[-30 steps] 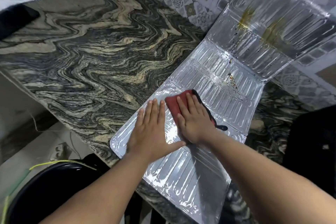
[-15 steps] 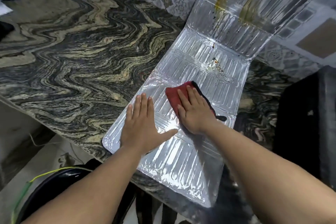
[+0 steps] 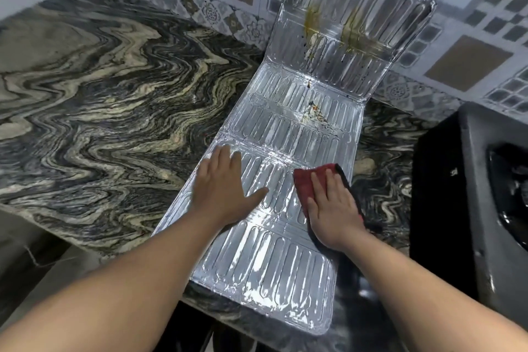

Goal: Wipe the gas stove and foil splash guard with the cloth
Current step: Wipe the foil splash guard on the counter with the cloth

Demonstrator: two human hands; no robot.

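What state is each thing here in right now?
foil splash guard: unfolded on the counter, far panel propped up, yellow stains on it
cloth: red, pressed flat on the foil
left hand: flat, holding the foil down
right hand: flat on the cloth

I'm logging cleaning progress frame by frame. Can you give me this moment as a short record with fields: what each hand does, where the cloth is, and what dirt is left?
left hand: flat on the foil guard, fingers straight, steadying it
right hand: pressing the cloth onto the guard's right side
guard: lies on the counter, far panel propped against the wall
dirt left: yellow stains on the upright panel, crumbs on the flat panel beyond the cloth
stove: at right, untouched now
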